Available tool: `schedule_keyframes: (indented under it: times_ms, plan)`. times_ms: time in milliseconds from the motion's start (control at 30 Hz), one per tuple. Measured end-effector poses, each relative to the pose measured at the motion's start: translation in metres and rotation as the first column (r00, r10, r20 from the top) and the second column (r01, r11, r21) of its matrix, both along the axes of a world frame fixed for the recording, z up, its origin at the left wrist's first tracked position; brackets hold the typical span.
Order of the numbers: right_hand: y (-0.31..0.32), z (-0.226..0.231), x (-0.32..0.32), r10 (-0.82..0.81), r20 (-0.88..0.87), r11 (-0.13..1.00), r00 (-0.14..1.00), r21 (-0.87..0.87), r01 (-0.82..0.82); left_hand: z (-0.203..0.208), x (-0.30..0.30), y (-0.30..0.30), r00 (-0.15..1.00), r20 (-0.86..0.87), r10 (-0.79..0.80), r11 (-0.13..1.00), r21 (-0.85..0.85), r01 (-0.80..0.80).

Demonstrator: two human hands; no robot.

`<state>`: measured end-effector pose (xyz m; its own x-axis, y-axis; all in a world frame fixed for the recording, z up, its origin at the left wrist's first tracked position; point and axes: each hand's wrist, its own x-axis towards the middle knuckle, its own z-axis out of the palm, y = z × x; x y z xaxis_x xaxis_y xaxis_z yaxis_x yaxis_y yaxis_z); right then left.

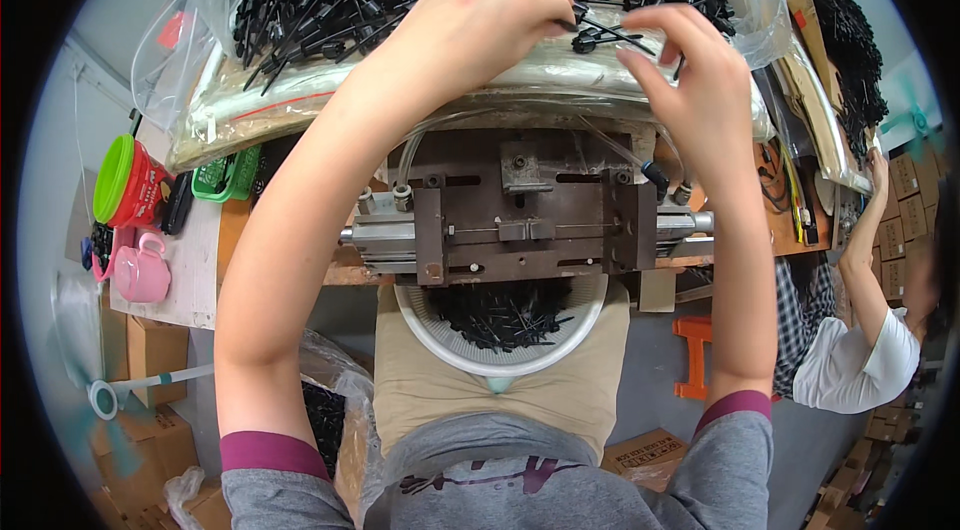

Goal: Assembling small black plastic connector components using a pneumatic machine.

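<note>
My left hand (500,18) reaches over the near edge of the heap of thin-stemmed black plastic pieces (330,15), its fingers pinched on one black plastic piece (572,23). A thin stem runs from that pinch toward my right hand (700,70). The right thumb and forefinger are spread around the stem's far end, slightly smeared by motion; whether they touch it is unclear. Below both hands lies a dark metal fixture (570,150) with a cylinder on each side and a small block at its middle. A white basket (420,340) on my lap holds many black pieces.
The heap lies on clear plastic sheeting (240,115). At left stand a green-and-red tub (128,185), a green basket (228,175) and a pink mug (142,272). An orange stool (692,358) is at right, near another person (860,355). Cardboard boxes (150,450) stand at left.
</note>
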<state>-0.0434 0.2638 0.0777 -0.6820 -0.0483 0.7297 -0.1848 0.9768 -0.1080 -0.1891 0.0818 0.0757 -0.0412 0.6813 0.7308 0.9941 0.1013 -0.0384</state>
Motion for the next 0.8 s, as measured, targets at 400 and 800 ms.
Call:
schedule_keyframes:
  times_ms: [400, 800]
  plan:
    - [0.031, 0.005, -0.057, 0.007, 0.318, 0.999, 0.948, 0.049, -0.024, -0.017, 0.145, -0.084, -0.184, 0.914, -0.361, 0.931, 0.366, -0.012]
    - [-0.015, -0.014, 0.030, 0.196, -0.127, 0.980, 0.972, -0.016, -0.200, -0.090, 0.200, -0.097, 0.785, 0.607, 0.125, 0.984, 0.024, -0.175]
